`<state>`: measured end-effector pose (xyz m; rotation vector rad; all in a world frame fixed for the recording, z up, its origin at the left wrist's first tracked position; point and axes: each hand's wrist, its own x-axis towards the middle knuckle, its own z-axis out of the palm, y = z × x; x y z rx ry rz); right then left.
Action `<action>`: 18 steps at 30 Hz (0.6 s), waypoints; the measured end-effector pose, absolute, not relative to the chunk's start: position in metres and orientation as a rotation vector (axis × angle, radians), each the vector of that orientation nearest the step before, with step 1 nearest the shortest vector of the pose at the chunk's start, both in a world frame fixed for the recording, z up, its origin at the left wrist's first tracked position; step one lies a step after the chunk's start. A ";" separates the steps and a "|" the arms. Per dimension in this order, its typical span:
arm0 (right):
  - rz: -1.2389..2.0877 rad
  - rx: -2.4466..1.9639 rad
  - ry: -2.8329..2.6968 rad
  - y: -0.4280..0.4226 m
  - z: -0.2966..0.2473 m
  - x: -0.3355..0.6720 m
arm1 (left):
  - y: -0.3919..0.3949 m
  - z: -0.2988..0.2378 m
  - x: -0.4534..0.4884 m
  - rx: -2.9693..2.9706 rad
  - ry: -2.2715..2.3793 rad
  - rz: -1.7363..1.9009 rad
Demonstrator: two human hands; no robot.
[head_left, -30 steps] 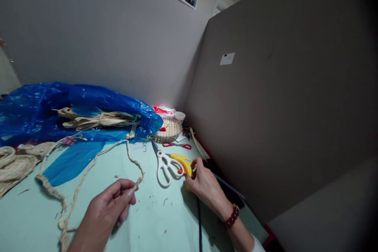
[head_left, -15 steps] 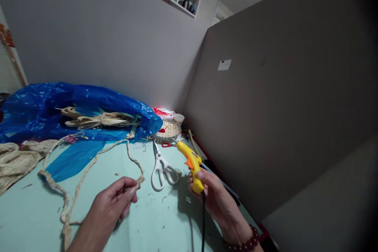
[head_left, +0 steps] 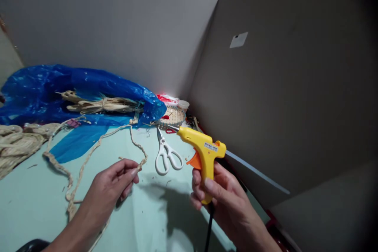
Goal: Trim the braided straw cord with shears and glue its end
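Note:
My right hand (head_left: 223,201) grips the handle of a yellow glue gun (head_left: 202,149) with an orange trigger, held upright above the table, nozzle pointing left, a clear glue stick (head_left: 256,175) sticking out behind it and a black cord hanging below. My left hand (head_left: 110,187) pinches the end of a braided straw cord (head_left: 138,151) between thumb and fingers, low over the pale green table (head_left: 35,201). The cord loops back across the table to the left.
White-handled scissors (head_left: 165,155) lie between my hands. Behind them sit a small woven basket (head_left: 174,115), a paper cup and red-handled scissors. A blue plastic bag (head_left: 73,94) with straw bundles lies at the back left, a straw coil (head_left: 14,143) at far left. A brown partition stands on the right.
My right hand picked the glue gun up from the table beside the scissors and raised it toward me, turning it upright. My left hand kept its pinch on the cord.

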<state>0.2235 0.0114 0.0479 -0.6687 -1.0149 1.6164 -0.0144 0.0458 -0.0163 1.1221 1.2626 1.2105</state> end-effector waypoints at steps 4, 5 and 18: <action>1.568 -0.826 -1.069 0.010 0.041 0.230 | 0.043 -0.014 -0.015 1.127 1.289 1.197; 1.565 -0.847 -1.085 0.011 0.039 0.230 | 0.042 -0.014 -0.015 1.130 1.299 1.195; 1.501 -0.805 -1.158 0.032 0.045 0.226 | 0.043 -0.015 -0.016 1.144 1.330 1.136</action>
